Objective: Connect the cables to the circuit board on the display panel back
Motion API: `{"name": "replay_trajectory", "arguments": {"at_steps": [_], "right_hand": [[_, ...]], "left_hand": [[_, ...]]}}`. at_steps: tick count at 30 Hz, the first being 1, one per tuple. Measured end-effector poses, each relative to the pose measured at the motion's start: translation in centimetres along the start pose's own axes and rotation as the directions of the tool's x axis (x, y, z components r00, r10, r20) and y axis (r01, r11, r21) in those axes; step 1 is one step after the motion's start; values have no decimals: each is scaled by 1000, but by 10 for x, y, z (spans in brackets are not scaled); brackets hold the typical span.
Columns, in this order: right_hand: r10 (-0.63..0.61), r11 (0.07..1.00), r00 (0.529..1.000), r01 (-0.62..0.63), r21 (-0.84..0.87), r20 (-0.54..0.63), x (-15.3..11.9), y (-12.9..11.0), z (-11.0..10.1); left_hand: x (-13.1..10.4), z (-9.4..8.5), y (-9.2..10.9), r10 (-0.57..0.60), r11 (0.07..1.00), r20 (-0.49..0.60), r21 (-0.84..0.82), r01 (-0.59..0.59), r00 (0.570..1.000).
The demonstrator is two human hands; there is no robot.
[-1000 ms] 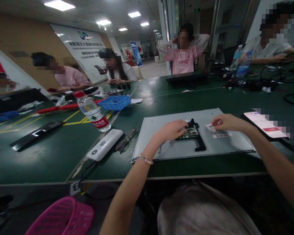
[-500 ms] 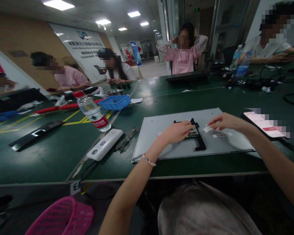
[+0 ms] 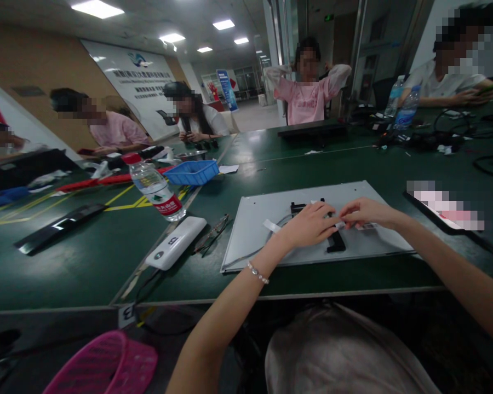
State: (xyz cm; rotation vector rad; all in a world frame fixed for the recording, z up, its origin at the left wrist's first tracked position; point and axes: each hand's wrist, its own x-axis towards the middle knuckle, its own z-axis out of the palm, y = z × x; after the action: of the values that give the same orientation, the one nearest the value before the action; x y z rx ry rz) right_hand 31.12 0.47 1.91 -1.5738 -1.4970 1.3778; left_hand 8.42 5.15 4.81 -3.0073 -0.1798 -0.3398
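Note:
A grey flat display panel (image 3: pixel 246 224) lies on the table before me, its back side up. On it sits a black bracket (image 3: pixel 337 241), partly covered by my hands. My right hand (image 3: pixel 365 212) pinches a small piece of white tape (image 3: pixel 340 225) over the right part of the bracket. The fingertips of my left hand (image 3: pixel 310 224) meet the same tape from the left, its palm above the bracket. Another white strip (image 3: pixel 271 225) holds a thin cable (image 3: pixel 250 254) on the panel's left side. The circuit board is hidden under my left hand.
Left of the panel are eyeglasses (image 3: pixel 212 234), a white power bank (image 3: pixel 176 242), a water bottle (image 3: pixel 158 189) and a blue bin (image 3: pixel 193 173). A phone (image 3: pixel 443 208) lies at right. A pink basket (image 3: pixel 107 364) stands below the table edge. Several people sit around the table.
My left hand has moved right and nearer, uncovering the cable and white strip. My right hand has shifted slightly left, bringing the tape to my left fingertips.

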Motion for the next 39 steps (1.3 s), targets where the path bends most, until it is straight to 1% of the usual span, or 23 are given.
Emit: {"name": "replay_trajectory", "arguments": {"at_steps": [5, 12, 15, 18, 22, 24, 29, 31, 36, 39], "right_hand": [[10, 1000, 999, -10, 4, -37, 0, -2, 4], [-2, 1000, 998, 2, 6, -57, 1, 0, 5], [-6, 1000, 998, 8, 26, -64, 2, 2, 5], [-13, 1000, 997, 14, 10, -71, 4, 3, 7], [-14, 999, 996, 10, -53, -83, 5, 4, 9], [-34, 993, 995, 23, -119, -90, 5, 3, 10], [-190, 927, 978, 150, -343, -88, 1, -2, 8], [-224, 901, 972, 178, -396, -74, 0, -4, 9], [-268, 870, 961, 214, -444, -62, 1, -3, 11], [-273, 887, 955, 204, -414, -115, 2, -2, 7]], "left_hand": [[-1, 4, -2, -3, 999, 29, 32, 2, 1000], [-1, 8, -2, 5, 1000, 29, 2, -5, 1000], [-1, 7, -2, -3, 1000, 24, -19, 3, 1000], [-2, 6, -2, 5, 1000, 27, -19, -5, 1000], [-2, 5, -2, 12, 1000, 22, -13, -12, 1000], [-2, 6, -2, 11, 1000, 17, -11, -10, 1000], [-2, 7, -2, 11, 1000, 14, -5, -10, 1000], [-2, 7, -2, 6, 1000, 22, 1, -6, 1000], [-1, 4, 0, -6, 1000, 33, -4, 6, 999], [-3, -3, -4, -45, 998, -6, -32, 45, 999]]}}
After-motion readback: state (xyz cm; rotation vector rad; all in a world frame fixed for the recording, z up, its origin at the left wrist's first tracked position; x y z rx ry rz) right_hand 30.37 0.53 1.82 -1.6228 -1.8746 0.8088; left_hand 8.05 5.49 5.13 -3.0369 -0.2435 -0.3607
